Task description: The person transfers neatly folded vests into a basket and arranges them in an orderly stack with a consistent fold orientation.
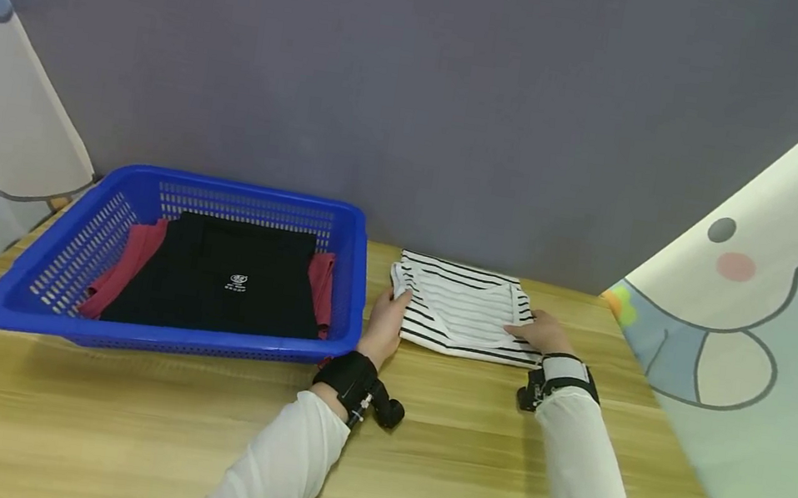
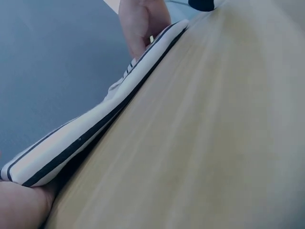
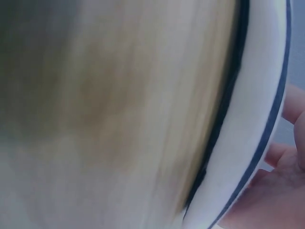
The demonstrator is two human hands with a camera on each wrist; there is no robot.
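A white shirt with black stripes lies folded into a rough rectangle on the wooden table, its plain white inner side showing in the middle. At its left side my left hand grips the bunched edge, thumb on top. My right hand pinches the right edge, with the thumb laid over the cloth. Low in the left wrist view, part of the left hand sits under the shirt's near edge, which stands slightly raised. Fingers show behind the striped edge in the right wrist view.
Left of the shirt stands a blue plastic basket. In it a folded black garment with a small white print lies over a red one. A grey backdrop rises behind the table, and cartoon-printed cloths flank both sides.
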